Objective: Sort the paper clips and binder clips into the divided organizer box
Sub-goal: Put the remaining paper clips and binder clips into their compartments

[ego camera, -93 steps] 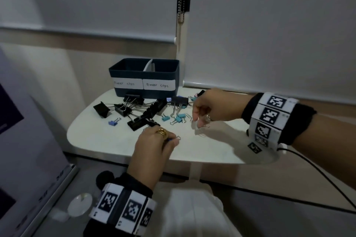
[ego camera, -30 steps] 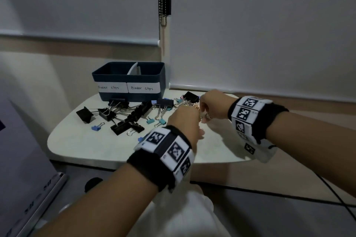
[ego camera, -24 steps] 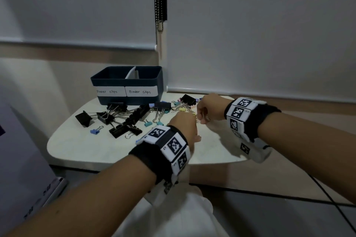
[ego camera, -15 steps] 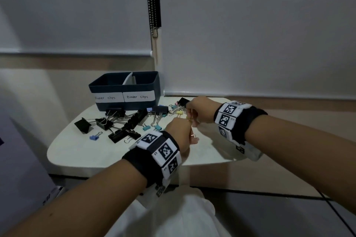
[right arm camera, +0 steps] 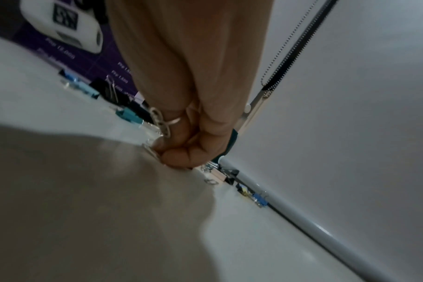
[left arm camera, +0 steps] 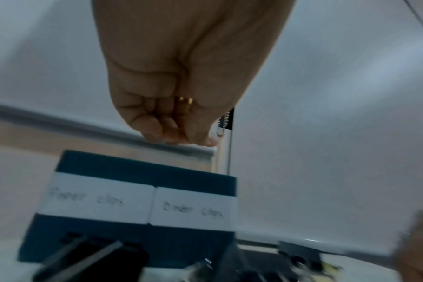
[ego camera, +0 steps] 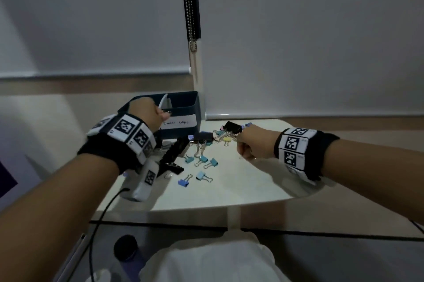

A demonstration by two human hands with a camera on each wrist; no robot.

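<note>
White desk (ego camera: 241, 185) under drawn blinds. Head view: left grip (ego camera: 146, 113) pinching paper clips (ego camera: 167, 112) over box (ego camera: 183, 107); binder clips (ego camera: 202, 162) mostly unsorted nearby. Left wrist: fingers (left arm camera: 157, 122) clenched above labels. Right wrist: right grip (right arm camera: 181, 148) pinching something on desk, clip type unclear.

Organizer box (ego camera: 183, 107) labels: "Paper clips" (left arm camera: 97, 200) L, "Binder clips" (ego camera: 177, 122) R
</note>
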